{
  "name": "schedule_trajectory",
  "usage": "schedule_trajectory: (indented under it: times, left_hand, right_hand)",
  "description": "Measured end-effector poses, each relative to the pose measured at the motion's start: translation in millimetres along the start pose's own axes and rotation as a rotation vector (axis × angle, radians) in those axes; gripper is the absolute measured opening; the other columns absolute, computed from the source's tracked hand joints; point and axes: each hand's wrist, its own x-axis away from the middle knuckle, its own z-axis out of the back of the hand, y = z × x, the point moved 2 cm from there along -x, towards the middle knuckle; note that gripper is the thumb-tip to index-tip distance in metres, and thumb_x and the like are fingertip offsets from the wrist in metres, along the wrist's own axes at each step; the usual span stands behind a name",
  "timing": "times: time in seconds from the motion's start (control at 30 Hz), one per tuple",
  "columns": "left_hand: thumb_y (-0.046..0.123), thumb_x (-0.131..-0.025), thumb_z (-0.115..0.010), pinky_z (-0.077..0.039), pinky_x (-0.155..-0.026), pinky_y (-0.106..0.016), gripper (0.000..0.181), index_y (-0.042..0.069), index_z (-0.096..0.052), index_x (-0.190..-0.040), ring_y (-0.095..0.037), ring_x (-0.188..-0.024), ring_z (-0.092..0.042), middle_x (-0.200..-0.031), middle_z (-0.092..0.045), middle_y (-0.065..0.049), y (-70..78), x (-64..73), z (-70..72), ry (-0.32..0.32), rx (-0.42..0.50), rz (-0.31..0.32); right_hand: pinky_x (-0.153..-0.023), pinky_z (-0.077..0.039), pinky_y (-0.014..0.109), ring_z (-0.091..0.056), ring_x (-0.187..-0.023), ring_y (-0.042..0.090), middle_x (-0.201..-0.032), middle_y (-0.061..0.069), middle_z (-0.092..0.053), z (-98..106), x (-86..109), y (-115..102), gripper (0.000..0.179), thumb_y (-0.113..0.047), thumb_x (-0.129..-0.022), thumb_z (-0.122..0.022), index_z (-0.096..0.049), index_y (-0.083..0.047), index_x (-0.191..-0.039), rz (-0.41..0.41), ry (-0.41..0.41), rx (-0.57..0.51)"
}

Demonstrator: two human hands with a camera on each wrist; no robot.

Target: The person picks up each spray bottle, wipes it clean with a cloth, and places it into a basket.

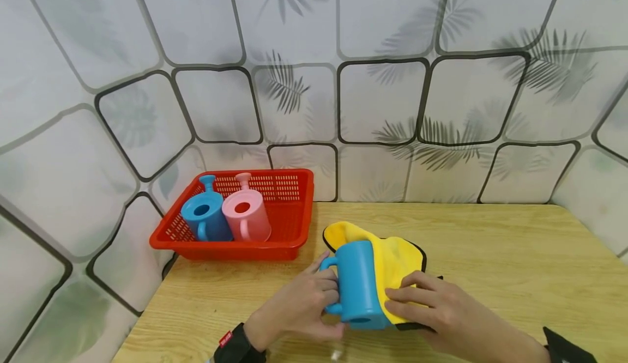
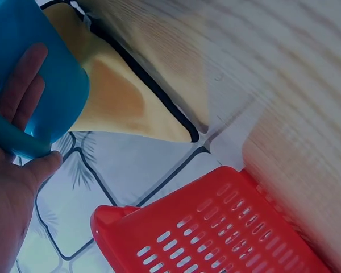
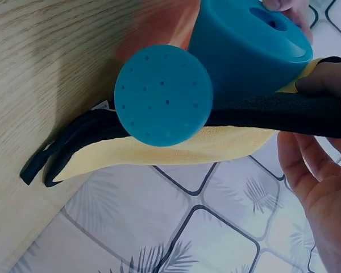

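A blue toy watering can [image 1: 357, 281] lies tilted on its side above the table's near part. My left hand [image 1: 301, 303] holds it by the handle, with fingers through the loop against the body in the left wrist view. Its round sprinkler head [image 3: 163, 95], dotted with small holes, faces the right wrist camera. A yellow cloth [image 1: 397, 256] with black edging lies against the can's right side. My right hand [image 1: 451, 314] grips the cloth near its edge, fingers on both sides of the black trim [image 3: 284, 111] in the right wrist view.
A red plastic basket [image 1: 275, 251] with slotted walls stands at the table's back left. Inside are another blue watering can [image 1: 208, 218] and a pink one [image 1: 250, 218], side by side. Behind the wooden table [image 1: 490, 254] hangs a leaf-patterned backdrop [image 1: 382, 101].
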Motion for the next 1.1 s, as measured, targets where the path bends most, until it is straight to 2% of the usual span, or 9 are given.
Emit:
schedule_trajectory:
  times: [0.17, 0.43, 0.7, 0.87, 1.1]
  left_hand:
    - [0.044, -0.085, -0.075, -0.038, -0.118, -0.058, 0.032, 0.021, -0.057, -0.070, -0.004, -0.083, -0.051, -0.068, -0.050, 0.012, -0.5, 1.9, -0.7, 0.005, -0.009, 0.005]
    - [0.044, -0.085, -0.075, -0.039, -0.117, -0.059, 0.032, 0.021, -0.058, -0.071, -0.004, -0.082, -0.052, -0.069, -0.053, 0.012, -2.3, 2.4, 0.5, 0.017, -0.022, -0.014]
    - [0.044, -0.086, -0.075, -0.037, -0.118, -0.059, 0.031, 0.021, -0.059, -0.072, -0.004, -0.082, -0.052, -0.070, -0.054, 0.012, -1.2, 4.4, 1.4, -0.005, 0.002, 0.009]
    - [0.044, -0.088, -0.072, -0.036, -0.119, -0.060, 0.030, 0.021, -0.060, -0.073, -0.004, -0.083, -0.052, -0.071, -0.055, 0.012, 0.6, 5.1, 1.8, -0.014, 0.015, 0.021]
    - [0.044, -0.088, -0.071, -0.036, -0.119, -0.059, 0.030, 0.021, -0.059, -0.072, -0.004, -0.082, -0.051, -0.071, -0.053, 0.012, 3.8, 4.7, 1.4, -0.023, 0.018, 0.019]
  right_hand:
    - [-0.087, -0.053, 0.020, -0.062, -0.101, 0.013, -0.116, -0.006, -0.074, 1.8, 1.7, -1.3, 0.040, -0.028, -0.109, -0.035, -0.072, -0.017, -0.123, 0.003, -0.034, -0.011]
    - [-0.087, -0.052, 0.017, -0.060, -0.102, 0.007, -0.117, -0.012, -0.072, 3.0, 0.0, -4.0, 0.045, -0.031, -0.111, -0.029, -0.073, -0.021, -0.119, -0.046, -0.064, 0.051]
    - [-0.087, -0.053, 0.019, -0.061, -0.102, 0.009, -0.116, -0.011, -0.073, 0.2, -0.1, -3.5, 0.044, -0.030, -0.111, -0.031, -0.073, -0.019, -0.119, -0.039, -0.050, 0.055]
    - [-0.084, -0.053, 0.023, -0.061, -0.098, 0.015, -0.112, -0.006, -0.074, -2.3, -0.1, -0.1, 0.037, -0.025, -0.110, -0.038, -0.073, -0.016, -0.117, 0.012, 0.006, 0.064]
    - [-0.084, -0.053, 0.022, -0.060, -0.097, 0.014, -0.115, -0.004, -0.074, -2.8, 2.7, 7.1, 0.041, -0.029, -0.111, -0.034, -0.073, -0.017, -0.119, 0.000, -0.006, 0.098]
